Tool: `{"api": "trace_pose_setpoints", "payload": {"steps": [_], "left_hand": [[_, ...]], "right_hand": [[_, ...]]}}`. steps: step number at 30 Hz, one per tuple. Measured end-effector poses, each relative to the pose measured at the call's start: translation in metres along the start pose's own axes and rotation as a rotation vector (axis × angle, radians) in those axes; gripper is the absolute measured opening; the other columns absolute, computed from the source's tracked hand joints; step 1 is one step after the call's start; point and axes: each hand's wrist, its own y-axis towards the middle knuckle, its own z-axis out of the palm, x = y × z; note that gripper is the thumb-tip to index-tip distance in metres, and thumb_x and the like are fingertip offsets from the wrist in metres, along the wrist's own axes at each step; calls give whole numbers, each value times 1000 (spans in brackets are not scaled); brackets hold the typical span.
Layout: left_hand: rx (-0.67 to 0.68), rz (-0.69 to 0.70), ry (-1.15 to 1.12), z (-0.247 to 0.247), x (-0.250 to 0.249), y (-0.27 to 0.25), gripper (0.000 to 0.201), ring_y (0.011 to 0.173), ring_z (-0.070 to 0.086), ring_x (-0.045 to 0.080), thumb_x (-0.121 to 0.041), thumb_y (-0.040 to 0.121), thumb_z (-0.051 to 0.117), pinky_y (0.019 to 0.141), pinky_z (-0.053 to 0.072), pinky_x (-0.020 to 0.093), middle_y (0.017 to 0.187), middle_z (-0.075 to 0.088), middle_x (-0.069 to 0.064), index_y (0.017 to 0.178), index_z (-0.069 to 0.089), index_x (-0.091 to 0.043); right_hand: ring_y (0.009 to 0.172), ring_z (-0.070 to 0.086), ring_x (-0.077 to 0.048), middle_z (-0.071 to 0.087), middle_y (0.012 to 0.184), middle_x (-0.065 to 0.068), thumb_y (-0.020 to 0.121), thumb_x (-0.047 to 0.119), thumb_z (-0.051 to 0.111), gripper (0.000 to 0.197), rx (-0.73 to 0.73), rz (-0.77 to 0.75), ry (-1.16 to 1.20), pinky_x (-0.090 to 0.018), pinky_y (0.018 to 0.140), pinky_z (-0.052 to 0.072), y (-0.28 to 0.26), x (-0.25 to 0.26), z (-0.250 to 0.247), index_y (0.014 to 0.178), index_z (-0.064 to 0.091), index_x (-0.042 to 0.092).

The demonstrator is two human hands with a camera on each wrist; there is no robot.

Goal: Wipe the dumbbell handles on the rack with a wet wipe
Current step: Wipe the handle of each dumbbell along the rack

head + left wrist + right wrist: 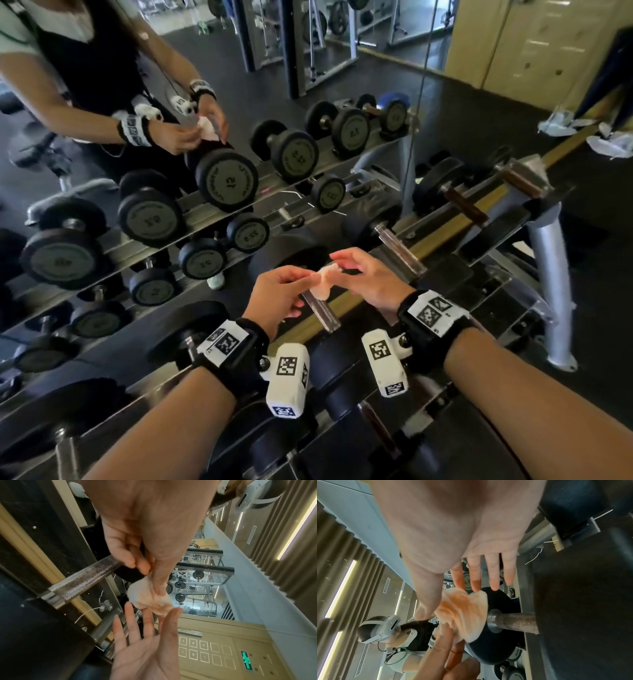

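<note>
A crumpled, orange-stained wet wipe (323, 282) hangs between my hands above the dumbbell rack (442, 233). My left hand (301, 279) pinches it between thumb and fingertips, which the left wrist view shows on the wipe's (147, 597) top under that hand (150, 578). My right hand (342, 263) holds its fingers straight and spread, thumb touching the wipe's edge, palm open (154, 615). In the right wrist view the wipe (464, 612) lies under my right hand (441, 600). Just below the wipe runs a dark dumbbell handle (323, 313) (82, 580) between black weights.
More dumbbell handles (399, 253) (464, 205) lie to the right on the rack's top row. A mirror (239, 102) behind the rack reflects dumbbells and the person. The rack's grey leg (548, 274) stands at the right. Crumpled white paper (561, 123) lies on a ledge beyond.
</note>
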Motion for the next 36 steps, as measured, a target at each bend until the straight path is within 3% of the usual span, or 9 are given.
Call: {"api": "trace_pose_setpoints", "payload": {"steps": [6, 11, 15, 18, 23, 25, 28, 31, 36], "left_hand": [[-88, -63, -81, 3, -6, 6, 6, 54, 62, 5, -30, 86, 73, 46, 45, 18, 72, 71, -3, 85, 76, -24], [-240, -118, -115, 23, -1, 12, 9, 55, 64, 13, -26, 92, 67, 45, 46, 22, 77, 71, 3, 92, 69, -17], [-333, -150, -170, 36, -1, 12, 9, 45, 58, 13, -22, 93, 65, 42, 42, 22, 75, 69, 3, 88, 64, -15], [-404, -87, -71, 43, -7, 10, 12, 41, 50, 11, -19, 93, 66, 37, 38, 22, 70, 68, 4, 82, 62, -14], [-529, -3, 95, 50, -19, 3, 9, 47, 54, 2, -25, 91, 67, 44, 42, 18, 70, 69, -2, 82, 67, -22], [-553, 12, 107, 51, -26, 4, 8, 53, 56, 2, -25, 89, 69, 51, 43, 20, 70, 68, -3, 82, 68, -22], [-570, 23, 117, 49, -37, 4, 8, 58, 59, 2, -26, 87, 71, 56, 44, 20, 70, 69, -6, 81, 68, -23], [-554, 51, 181, 42, -46, -2, 8, 58, 58, -3, -28, 87, 71, 58, 44, 17, 71, 70, -9, 80, 70, -25], [-571, 98, 151, 34, -54, -22, 13, 51, 54, -3, -30, 82, 77, 49, 42, 12, 62, 67, -12, 82, 69, -19]], "right_hand": [[84, 65, -23, 67, 98, -20, 84, -1, 73, 20, 69, 3, 31, -27, 76, 56, 21, 2, -12, 100, 62, 5], [92, 69, -19, 72, 96, -9, 79, 4, 78, 27, 45, -28, -68, -30, 86, 53, 48, -11, -39, 96, 61, 16], [89, 67, -11, 71, 96, -4, 82, -2, 73, 27, 142, -61, -46, -13, 77, 51, 66, -17, -68, 101, 62, 13], [89, 66, -8, 71, 101, -5, 87, 3, 70, 23, 299, -110, -115, -12, 78, 50, 77, -11, -79, 106, 64, 13], [113, 56, -6, 62, 120, 1, 100, 12, 42, 31, 397, -109, -101, -16, 93, 40, 84, 3, -79, 117, 64, 23], [113, 57, -3, 62, 120, 4, 95, 31, 54, 23, 398, -173, -43, -20, 95, 42, 82, 10, -75, 116, 62, 28], [107, 63, -13, 65, 114, 1, 68, 46, 82, 60, 533, -193, -132, -31, 94, 52, 76, 12, -60, 116, 51, 28], [104, 64, -17, 64, 112, -2, 60, 48, 87, 74, 607, -166, -243, -33, 91, 54, 67, 9, -47, 116, 45, 26], [79, 62, -5, 68, 90, 5, 83, 31, 75, 24, 519, -303, -327, -18, 70, 45, 55, 16, -37, 96, 57, 22]]}}
